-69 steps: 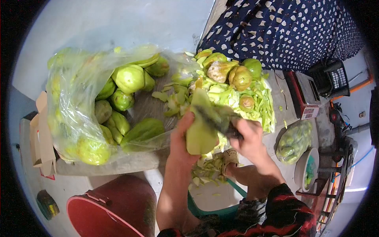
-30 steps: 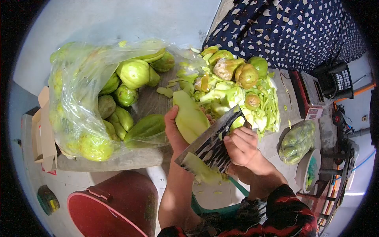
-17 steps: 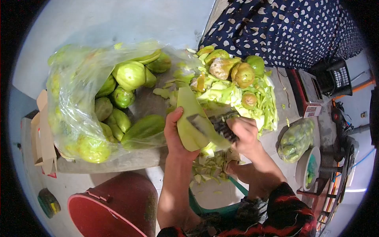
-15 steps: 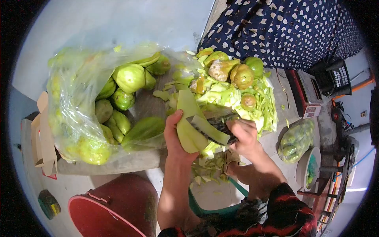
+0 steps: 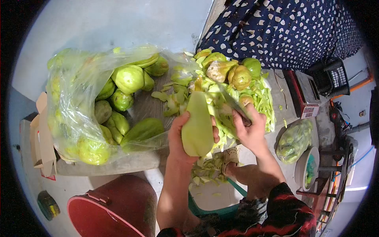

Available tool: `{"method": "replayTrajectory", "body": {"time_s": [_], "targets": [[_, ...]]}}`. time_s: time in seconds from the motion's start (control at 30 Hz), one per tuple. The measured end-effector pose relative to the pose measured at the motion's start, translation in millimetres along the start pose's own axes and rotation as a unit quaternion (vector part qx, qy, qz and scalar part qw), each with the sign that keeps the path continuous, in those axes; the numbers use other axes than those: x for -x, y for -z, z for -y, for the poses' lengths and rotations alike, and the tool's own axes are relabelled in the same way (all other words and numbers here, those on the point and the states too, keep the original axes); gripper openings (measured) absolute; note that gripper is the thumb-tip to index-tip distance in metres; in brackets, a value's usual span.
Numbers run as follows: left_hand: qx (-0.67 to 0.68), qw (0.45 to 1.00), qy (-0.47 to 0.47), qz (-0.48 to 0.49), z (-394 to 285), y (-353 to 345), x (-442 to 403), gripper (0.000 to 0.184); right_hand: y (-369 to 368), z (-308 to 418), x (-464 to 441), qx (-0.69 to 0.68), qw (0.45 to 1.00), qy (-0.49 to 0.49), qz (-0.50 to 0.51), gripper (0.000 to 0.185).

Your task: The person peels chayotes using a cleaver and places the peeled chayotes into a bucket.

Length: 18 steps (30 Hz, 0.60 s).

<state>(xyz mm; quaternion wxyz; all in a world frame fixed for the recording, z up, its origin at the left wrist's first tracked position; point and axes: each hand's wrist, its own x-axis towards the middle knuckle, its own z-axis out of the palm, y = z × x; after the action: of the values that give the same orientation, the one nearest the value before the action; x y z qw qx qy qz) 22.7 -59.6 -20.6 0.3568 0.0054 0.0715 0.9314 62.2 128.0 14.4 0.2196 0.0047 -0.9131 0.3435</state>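
A peeled pale green chayote (image 5: 197, 124) is held upright in my left hand (image 5: 179, 136), fingers wrapped round its far side. My right hand (image 5: 251, 128) grips the handle of a knife (image 5: 235, 103), whose blade points up and away, apart from the chayote. Beyond both hands lies a heap of peelings (image 5: 258, 94) with several brownish and green chayotes (image 5: 239, 77) on it. To the left, a clear plastic bag (image 5: 65, 106) stands open with several unpeeled green chayotes (image 5: 128, 78) inside.
A red bucket (image 5: 130, 201) is at the lower left, near a cardboard box (image 5: 43, 138). On the right are a red scale (image 5: 304, 94), a black basket (image 5: 335, 79), a filled plastic bag (image 5: 294, 142) and a white basin (image 5: 302, 170). Peelings litter the floor below.
The knife has come away from the chayote and turned, its blade now pointing up. The strip of peel on the blade is no longer there. The chayote stands more upright in my left hand.
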Motion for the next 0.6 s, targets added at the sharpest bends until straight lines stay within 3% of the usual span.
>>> {"method": "replayTrajectory", "body": {"time_s": [0.03, 0.07, 0.17, 0.23, 0.3, 0.33, 0.37, 0.43, 0.5, 0.57, 0.6], "targets": [[0.02, 1.0, -0.015, -0.009, -0.9, 2.4, -1.8, 0.052, 1.8, 0.6, -1.2, -0.05, 0.996, -0.077, -0.008, 0.014], [0.041, 0.999, -0.03, -0.016, -2.1, 3.4, -3.6, 0.057, -1.4, 2.0, -3.2, -0.135, 0.986, -0.077, -0.064, 0.009], [0.07, 0.996, -0.044, -0.036, -6.1, 2.9, -5.9, 0.059, 18.2, 20.9, -4.7, -0.233, 0.961, -0.125, -0.086, 0.01], [0.08, 0.996, -0.045, -0.02, -9.1, 8.8, -6.3, 0.059, 20.3, 19.9, -4.7, -0.225, 0.963, -0.122, -0.081, 0.013], [0.09, 0.995, -0.043, -0.002, -7.4, 10.5, -7.1, 0.059, 12.5, 10.4, -4.3, 0.056, 0.995, 0.06, -0.062, 0.011], [0.096, 0.994, -0.049, 0.025, -6.6, 11.4, -5.6, 0.058, 10.2, 7.9, 0.6, 0.058, 0.991, 0.117, -0.025, 0.011], [0.102, 0.992, -0.056, 0.051, -6.9, 12.8, -4.5, 0.057, 5.6, 6.4, 5.2, 0.053, 0.988, 0.146, 0.014, 0.022], [0.1, 0.993, -0.061, 0.003, -8.7, 16.0, -3.4, 0.056, 3.1, 22.2, 7.5, 0.069, 0.958, 0.272, 0.052, 0.021], [0.096, 0.993, -0.062, -0.042, -9.0, 12.6, -1.9, 0.054, 2.6, 28.2, 10.2, 0.071, 0.94, 0.327, 0.065, 0.02], [0.078, 0.994, -0.047, -0.057, -4.8, -0.7, 1.2, 0.047, -4.5, 21.2, 7.5, 0.069, 0.944, 0.319, 0.049, 0.02], [0.099, 0.992, -0.056, -0.063, -1.9, 1.3, 1.6, 0.047, -11.9, 4.9, 1.4, 0.098, 0.967, 0.233, 0.043, 0.019]]}}
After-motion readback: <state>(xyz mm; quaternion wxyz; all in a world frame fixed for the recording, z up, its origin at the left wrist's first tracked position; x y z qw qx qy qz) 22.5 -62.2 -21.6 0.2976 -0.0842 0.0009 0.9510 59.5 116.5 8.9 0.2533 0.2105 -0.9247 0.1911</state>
